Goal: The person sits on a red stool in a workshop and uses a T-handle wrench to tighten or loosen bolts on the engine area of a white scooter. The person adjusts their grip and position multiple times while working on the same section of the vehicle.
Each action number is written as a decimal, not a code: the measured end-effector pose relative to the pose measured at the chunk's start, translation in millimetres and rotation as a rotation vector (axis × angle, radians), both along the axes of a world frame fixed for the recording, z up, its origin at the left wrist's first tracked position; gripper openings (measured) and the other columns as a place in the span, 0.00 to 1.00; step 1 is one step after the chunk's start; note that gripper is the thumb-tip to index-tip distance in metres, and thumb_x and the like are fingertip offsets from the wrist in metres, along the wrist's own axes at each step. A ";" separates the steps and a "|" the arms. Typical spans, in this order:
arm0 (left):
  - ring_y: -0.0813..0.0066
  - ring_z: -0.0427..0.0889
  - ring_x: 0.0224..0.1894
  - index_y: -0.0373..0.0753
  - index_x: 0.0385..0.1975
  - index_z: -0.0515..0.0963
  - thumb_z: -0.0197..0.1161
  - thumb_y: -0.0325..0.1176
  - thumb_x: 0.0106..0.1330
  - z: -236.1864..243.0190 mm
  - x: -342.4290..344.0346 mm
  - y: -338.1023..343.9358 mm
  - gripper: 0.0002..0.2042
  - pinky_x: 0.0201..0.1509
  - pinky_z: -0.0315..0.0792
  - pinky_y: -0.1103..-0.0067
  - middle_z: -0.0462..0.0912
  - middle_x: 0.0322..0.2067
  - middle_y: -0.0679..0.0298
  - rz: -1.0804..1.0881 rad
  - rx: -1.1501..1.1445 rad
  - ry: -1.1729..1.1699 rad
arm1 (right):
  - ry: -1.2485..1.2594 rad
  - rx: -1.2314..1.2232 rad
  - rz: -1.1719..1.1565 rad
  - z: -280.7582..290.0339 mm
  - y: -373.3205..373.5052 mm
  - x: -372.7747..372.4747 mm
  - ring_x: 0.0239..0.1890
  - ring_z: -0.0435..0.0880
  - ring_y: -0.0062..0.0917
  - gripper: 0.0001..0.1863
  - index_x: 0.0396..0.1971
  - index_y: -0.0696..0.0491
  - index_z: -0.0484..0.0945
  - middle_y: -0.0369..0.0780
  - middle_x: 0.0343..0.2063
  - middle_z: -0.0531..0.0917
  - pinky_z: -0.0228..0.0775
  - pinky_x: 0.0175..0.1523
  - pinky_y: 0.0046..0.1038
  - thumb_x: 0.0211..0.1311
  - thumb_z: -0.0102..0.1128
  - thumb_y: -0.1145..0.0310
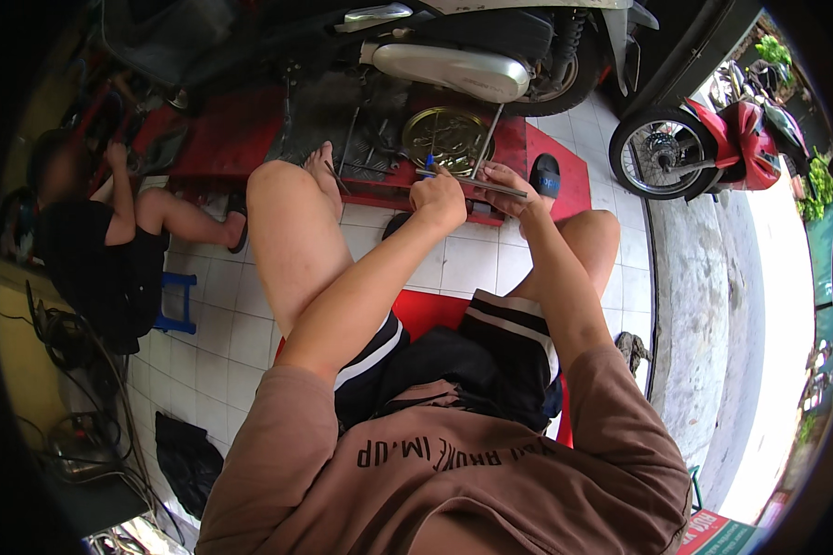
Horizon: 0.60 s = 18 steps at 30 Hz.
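My left hand (437, 196) is curled at a slim grey metal rod (514, 192), with a small blue piece (430, 161) just above its fingers; what exactly it grips is partly hidden. My right hand (505, 185) is closed on the same rod, which lies nearly crosswise between both hands. A thinner upright bar (488, 139) rises just behind the right hand. Beyond my hands, a round brass-coloured tray (424, 125) with small dark items in it sits on the red lift platform (566, 166), under a scooter with a silver engine cover (449, 69).
My bare foot (327, 162) and a black slide (545, 174) flank the work. At left, another person (93, 240) sits on a blue stool (178, 310) beside cables (65, 338). A red motorbike (745, 143) stands at right. I sit on something red over white tiles (453, 264).
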<state>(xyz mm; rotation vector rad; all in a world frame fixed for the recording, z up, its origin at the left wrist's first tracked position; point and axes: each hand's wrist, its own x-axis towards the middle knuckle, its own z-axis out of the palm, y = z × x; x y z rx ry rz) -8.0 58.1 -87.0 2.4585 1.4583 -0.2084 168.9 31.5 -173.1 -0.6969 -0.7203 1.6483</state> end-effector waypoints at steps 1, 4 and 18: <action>0.63 0.83 0.43 0.27 0.57 0.64 0.61 0.32 0.52 -6.0 1.6 -0.5 0.30 0.43 0.77 0.72 0.82 0.40 0.55 -0.013 -0.030 0.018 | 0.030 0.007 -0.001 -3.2 1.0 1.2 0.33 0.74 0.17 0.21 0.53 0.58 0.67 0.30 0.28 0.73 0.70 0.42 0.22 0.61 0.56 0.67; 0.64 0.82 0.45 0.33 0.53 0.70 0.60 0.30 0.53 -24.5 3.2 0.5 0.25 0.45 0.77 0.71 0.82 0.42 0.56 -0.207 -0.135 0.056 | 0.144 0.093 0.101 -11.5 3.8 6.6 0.33 0.73 0.18 0.20 0.52 0.59 0.68 0.31 0.27 0.72 0.68 0.42 0.22 0.62 0.55 0.68; 0.54 0.83 0.31 0.33 0.65 0.53 0.61 0.38 0.58 20.5 0.4 -10.2 0.36 0.35 0.76 0.66 0.82 0.29 0.52 -0.353 0.210 -0.291 | 0.141 -0.060 -0.010 -6.7 1.5 4.5 0.33 0.70 0.19 0.17 0.43 0.54 0.73 0.31 0.28 0.73 0.62 0.45 0.24 0.60 0.56 0.58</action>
